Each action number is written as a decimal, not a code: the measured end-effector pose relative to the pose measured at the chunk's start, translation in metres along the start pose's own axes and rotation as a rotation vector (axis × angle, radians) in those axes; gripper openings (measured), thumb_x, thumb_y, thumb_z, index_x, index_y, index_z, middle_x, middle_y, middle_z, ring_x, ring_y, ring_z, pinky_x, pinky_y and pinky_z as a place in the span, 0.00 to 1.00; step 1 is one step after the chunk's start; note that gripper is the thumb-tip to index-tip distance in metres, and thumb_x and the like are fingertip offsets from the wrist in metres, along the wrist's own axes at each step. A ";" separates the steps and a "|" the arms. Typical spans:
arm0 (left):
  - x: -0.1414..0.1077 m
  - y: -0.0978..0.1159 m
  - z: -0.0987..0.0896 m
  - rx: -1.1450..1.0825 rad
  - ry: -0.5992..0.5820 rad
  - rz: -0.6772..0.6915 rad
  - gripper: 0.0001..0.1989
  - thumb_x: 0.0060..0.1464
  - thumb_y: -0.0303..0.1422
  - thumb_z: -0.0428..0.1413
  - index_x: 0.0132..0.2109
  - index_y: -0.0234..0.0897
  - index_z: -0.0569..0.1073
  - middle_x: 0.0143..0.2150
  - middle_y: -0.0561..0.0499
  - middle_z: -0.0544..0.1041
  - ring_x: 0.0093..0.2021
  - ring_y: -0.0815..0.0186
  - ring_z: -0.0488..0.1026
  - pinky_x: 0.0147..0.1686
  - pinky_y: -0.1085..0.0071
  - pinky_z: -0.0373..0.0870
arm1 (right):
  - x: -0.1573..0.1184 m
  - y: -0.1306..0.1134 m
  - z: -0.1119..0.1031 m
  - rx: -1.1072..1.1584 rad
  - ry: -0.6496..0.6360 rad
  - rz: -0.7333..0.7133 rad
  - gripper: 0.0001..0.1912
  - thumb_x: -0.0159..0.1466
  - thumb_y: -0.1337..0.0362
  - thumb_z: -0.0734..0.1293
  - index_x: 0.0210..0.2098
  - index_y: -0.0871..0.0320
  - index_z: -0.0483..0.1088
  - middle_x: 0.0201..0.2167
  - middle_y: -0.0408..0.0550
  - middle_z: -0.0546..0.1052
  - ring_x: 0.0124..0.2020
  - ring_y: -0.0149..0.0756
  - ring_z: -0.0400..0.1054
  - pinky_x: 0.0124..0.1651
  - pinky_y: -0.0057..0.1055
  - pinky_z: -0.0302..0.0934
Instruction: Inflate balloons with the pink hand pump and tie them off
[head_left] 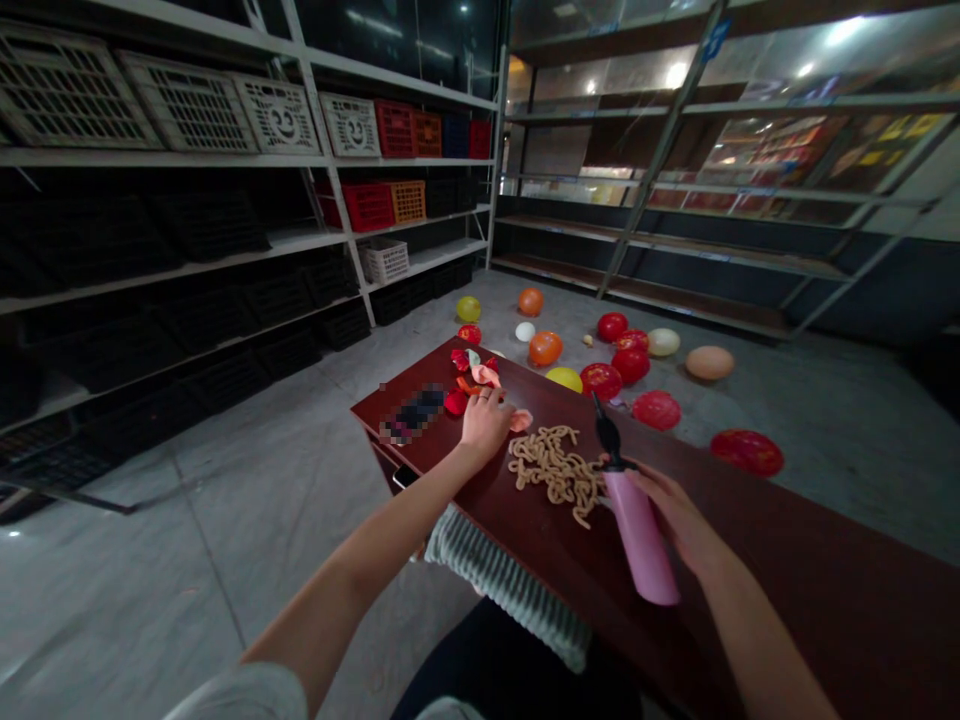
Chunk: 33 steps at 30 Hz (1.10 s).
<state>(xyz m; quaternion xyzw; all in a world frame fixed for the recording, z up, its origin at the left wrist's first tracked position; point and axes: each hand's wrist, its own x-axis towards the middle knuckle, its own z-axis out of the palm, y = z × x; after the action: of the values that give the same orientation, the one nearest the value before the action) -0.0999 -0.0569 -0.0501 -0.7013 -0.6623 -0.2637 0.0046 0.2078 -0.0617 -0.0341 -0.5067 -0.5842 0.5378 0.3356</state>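
My left hand [487, 420] is over the far-left part of the dark red table [427, 455], fingers bent down among limp, uninflated balloons. A peach balloon [520, 420] pokes out beside its thumb and seems pinched there; the fingertips are partly hidden. Just beyond lie a pink balloon [486, 375] and red balloons [454, 402]. My right hand [671, 500] wraps around the upper part of a pink hand pump [643, 545] with a black nozzle, which tilts with its nozzle pointing away from me. Between my hands lies a tangled heap of tan, cord-like strands [555, 465].
A pixelated dark object [412, 415] lies left of my left hand. Inflated balloons [600, 380] in red, orange, yellow and white cover the floor past the table. Metal shelves with crates [187, 100] stand left; more shelving [675, 240] stands behind. A grey striped cloth [502, 580] lies below the table edge.
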 end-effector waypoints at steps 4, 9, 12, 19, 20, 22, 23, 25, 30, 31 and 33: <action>0.008 0.029 0.021 -0.581 0.094 -0.160 0.07 0.64 0.34 0.53 0.44 0.40 0.76 0.49 0.43 0.78 0.52 0.54 0.72 0.55 0.58 0.65 | 0.002 0.000 0.004 0.181 -0.030 0.086 0.24 0.61 0.45 0.66 0.48 0.53 0.77 0.43 0.52 0.83 0.39 0.47 0.79 0.43 0.42 0.74; 0.040 0.078 0.049 -0.974 0.102 -0.373 0.14 0.70 0.42 0.40 0.50 0.40 0.65 0.40 0.48 0.77 0.32 0.63 0.76 0.32 0.68 0.71 | 0.006 0.012 0.004 0.402 -0.068 0.117 0.23 0.63 0.43 0.64 0.48 0.50 0.76 0.38 0.49 0.82 0.33 0.42 0.77 0.34 0.35 0.71; 0.058 0.104 0.064 -1.345 -0.014 -0.462 0.16 0.68 0.46 0.42 0.52 0.41 0.61 0.33 0.51 0.75 0.19 0.69 0.67 0.20 0.73 0.63 | 0.009 0.018 -0.002 0.465 -0.067 0.076 0.24 0.62 0.42 0.63 0.45 0.52 0.75 0.38 0.50 0.82 0.29 0.39 0.75 0.29 0.34 0.69; 0.064 0.130 0.098 -1.459 -0.083 -0.320 0.12 0.58 0.36 0.60 0.46 0.38 0.70 0.42 0.47 0.76 0.40 0.65 0.74 0.39 0.72 0.70 | 0.012 0.014 -0.016 0.699 0.051 0.120 0.22 0.60 0.44 0.66 0.43 0.53 0.77 0.32 0.49 0.82 0.26 0.37 0.74 0.25 0.28 0.69; 0.062 0.132 0.102 -1.475 -0.102 -0.269 0.12 0.56 0.35 0.61 0.45 0.37 0.70 0.43 0.47 0.76 0.43 0.64 0.74 0.42 0.71 0.70 | 0.013 0.015 -0.016 0.717 0.068 0.125 0.22 0.60 0.44 0.66 0.42 0.54 0.77 0.30 0.48 0.81 0.24 0.36 0.74 0.25 0.28 0.68; 0.058 0.133 0.106 -1.483 -0.145 -0.196 0.14 0.53 0.37 0.64 0.43 0.37 0.70 0.41 0.48 0.76 0.42 0.64 0.74 0.42 0.70 0.70 | 0.015 0.018 -0.015 0.738 0.084 0.131 0.23 0.60 0.43 0.66 0.42 0.55 0.77 0.28 0.48 0.81 0.21 0.34 0.72 0.23 0.27 0.67; 0.056 0.134 0.106 -1.482 -0.161 -0.177 0.15 0.52 0.38 0.65 0.41 0.36 0.69 0.39 0.48 0.76 0.40 0.64 0.74 0.42 0.70 0.70 | 0.016 0.020 -0.014 0.740 0.085 0.132 0.23 0.61 0.43 0.66 0.42 0.55 0.77 0.28 0.48 0.81 0.20 0.33 0.71 0.22 0.27 0.67; 0.054 0.136 0.105 -1.476 -0.182 -0.159 0.16 0.52 0.39 0.65 0.39 0.37 0.67 0.36 0.50 0.75 0.37 0.66 0.74 0.40 0.71 0.69 | 0.016 0.022 -0.011 0.747 0.087 0.117 0.23 0.61 0.44 0.66 0.42 0.56 0.77 0.29 0.48 0.82 0.20 0.32 0.71 0.23 0.25 0.66; 0.053 0.138 0.098 -1.450 -0.154 -0.142 0.14 0.54 0.39 0.63 0.39 0.37 0.66 0.33 0.52 0.75 0.34 0.68 0.73 0.37 0.74 0.68 | 0.014 0.021 -0.008 0.694 0.055 0.098 0.23 0.62 0.43 0.66 0.42 0.56 0.77 0.31 0.48 0.82 0.20 0.31 0.71 0.22 0.25 0.65; 0.053 0.137 0.098 -1.458 -0.144 -0.152 0.14 0.54 0.38 0.63 0.39 0.37 0.67 0.33 0.52 0.75 0.33 0.68 0.73 0.36 0.74 0.68 | 0.014 0.021 -0.008 0.675 0.052 0.091 0.24 0.62 0.43 0.65 0.41 0.56 0.77 0.31 0.48 0.82 0.20 0.31 0.70 0.22 0.26 0.65; 0.054 0.136 0.099 -1.480 -0.147 -0.184 0.14 0.55 0.38 0.62 0.40 0.38 0.67 0.34 0.53 0.75 0.33 0.69 0.73 0.36 0.75 0.68 | 0.013 0.022 -0.008 0.651 0.043 0.077 0.25 0.62 0.42 0.64 0.42 0.56 0.77 0.32 0.48 0.82 0.21 0.31 0.70 0.22 0.26 0.65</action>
<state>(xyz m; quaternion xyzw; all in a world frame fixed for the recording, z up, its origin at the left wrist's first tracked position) 0.0617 0.0118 -0.0689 -0.4788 -0.3662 -0.5921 -0.5348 0.2165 -0.0486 -0.0555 -0.4058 -0.3550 0.6977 0.4717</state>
